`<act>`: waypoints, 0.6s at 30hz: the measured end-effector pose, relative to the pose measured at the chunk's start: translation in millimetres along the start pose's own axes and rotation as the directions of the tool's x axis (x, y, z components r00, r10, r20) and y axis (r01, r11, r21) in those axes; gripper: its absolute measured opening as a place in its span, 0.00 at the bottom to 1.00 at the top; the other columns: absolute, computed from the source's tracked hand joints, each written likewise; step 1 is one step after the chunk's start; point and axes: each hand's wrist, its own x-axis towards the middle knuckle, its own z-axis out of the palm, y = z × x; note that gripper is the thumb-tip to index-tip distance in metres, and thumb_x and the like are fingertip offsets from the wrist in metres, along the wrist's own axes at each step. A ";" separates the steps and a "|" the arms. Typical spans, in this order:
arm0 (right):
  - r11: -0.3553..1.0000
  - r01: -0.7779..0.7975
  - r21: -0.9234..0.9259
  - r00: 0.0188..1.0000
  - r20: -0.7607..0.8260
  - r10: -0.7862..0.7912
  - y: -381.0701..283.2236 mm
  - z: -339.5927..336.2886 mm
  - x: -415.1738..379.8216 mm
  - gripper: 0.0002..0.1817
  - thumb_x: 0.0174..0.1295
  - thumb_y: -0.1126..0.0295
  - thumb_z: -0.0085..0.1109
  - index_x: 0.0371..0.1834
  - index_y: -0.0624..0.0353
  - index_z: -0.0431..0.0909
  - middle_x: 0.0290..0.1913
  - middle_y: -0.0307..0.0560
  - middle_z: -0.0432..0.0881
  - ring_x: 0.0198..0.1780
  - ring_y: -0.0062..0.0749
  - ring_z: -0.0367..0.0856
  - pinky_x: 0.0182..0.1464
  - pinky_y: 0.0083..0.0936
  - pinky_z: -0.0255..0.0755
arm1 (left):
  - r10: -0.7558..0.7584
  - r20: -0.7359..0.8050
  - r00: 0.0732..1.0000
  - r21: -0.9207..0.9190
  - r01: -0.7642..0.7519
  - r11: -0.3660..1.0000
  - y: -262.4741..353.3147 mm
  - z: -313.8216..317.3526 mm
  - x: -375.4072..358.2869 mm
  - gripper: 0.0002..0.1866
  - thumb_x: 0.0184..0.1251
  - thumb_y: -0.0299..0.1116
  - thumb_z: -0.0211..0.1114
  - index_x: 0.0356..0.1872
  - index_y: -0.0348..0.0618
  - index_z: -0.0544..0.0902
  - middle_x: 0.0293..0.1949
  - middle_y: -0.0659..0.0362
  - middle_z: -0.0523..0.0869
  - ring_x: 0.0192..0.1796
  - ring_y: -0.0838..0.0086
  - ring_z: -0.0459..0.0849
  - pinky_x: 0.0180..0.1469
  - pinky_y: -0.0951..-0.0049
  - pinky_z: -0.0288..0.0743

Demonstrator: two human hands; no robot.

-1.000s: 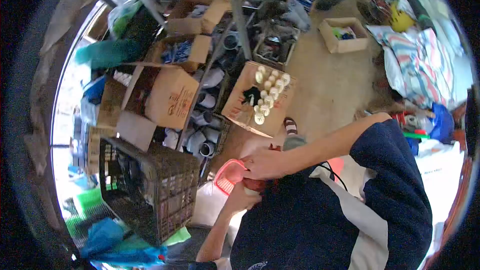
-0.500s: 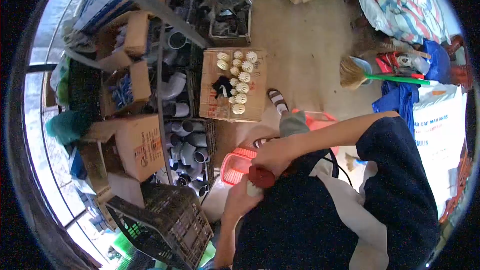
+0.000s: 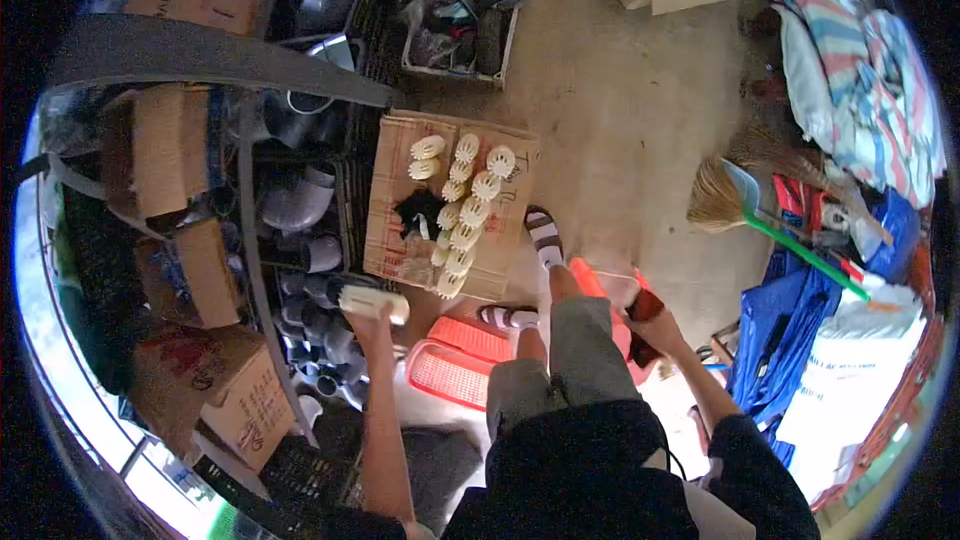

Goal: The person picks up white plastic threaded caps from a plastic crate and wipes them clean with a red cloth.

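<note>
My left hand [image 3: 372, 332] is closed around a cream slotted plastic piece [image 3: 374, 304], held up over the left edge of the cardboard. Well apart from it, my right hand [image 3: 656, 332] grips a dark red piece [image 3: 645, 304] beside a red plastic item near my right knee. Similar cream pieces [image 3: 464, 234] lie in rows on a flattened cardboard sheet [image 3: 390, 262] on the floor. Among them is a crumpled black item [image 3: 418, 212]. A red plastic basket [image 3: 447, 374] sits in front of my feet, just right of my left forearm.
Shelving with grey pipe fittings [image 3: 300, 202] and cardboard boxes [image 3: 245, 402] stands on the left. A crate of mixed parts [image 3: 463, 32] is beyond the cardboard. At right are a broom [image 3: 718, 194], blue sheeting [image 3: 775, 340] and a white sack [image 3: 850, 365].
My hands, together in front of my body before, have separated. The cream piece went left in my left hand, the dark red piece right in my right hand. The view has shifted too.
</note>
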 end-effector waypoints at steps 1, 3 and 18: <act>0.986 -0.167 0.029 0.985 0.055 0.165 29.1 -4.3 -6.6 0.24 0.53 0.56 0.73 0.46 0.58 0.78 0.40 0.48 0.85 0.42 0.40 0.85 0.45 0.35 0.77 | -0.059 -0.009 0.998 0.024 0.060 0.998 -14.1 15.8 30.5 0.44 0.62 0.39 0.74 0.74 0.44 0.57 0.64 0.54 0.73 0.67 0.66 0.72 0.68 0.63 0.66; 0.978 -0.193 -0.081 0.979 0.046 0.198 39.1 -23.6 -32.8 0.22 0.53 0.60 0.73 0.47 0.58 0.77 0.40 0.47 0.84 0.45 0.37 0.83 0.47 0.33 0.76 | -0.287 -0.023 0.958 -0.324 0.265 0.908 17.1 61.9 63.4 0.32 0.65 0.32 0.68 0.68 0.41 0.65 0.61 0.55 0.75 0.60 0.69 0.76 0.63 0.67 0.70; 0.980 -0.186 -0.070 0.951 0.240 0.197 87.6 -64.0 -76.4 0.10 0.59 0.72 0.58 0.23 0.52 0.67 0.26 0.41 0.69 0.31 0.40 0.72 0.34 0.41 0.66 | -0.020 -0.241 0.970 0.258 0.084 0.963 -38.3 214.3 197.4 0.23 0.56 0.31 0.74 0.53 0.34 0.81 0.53 0.43 0.81 0.53 0.52 0.81 0.57 0.58 0.74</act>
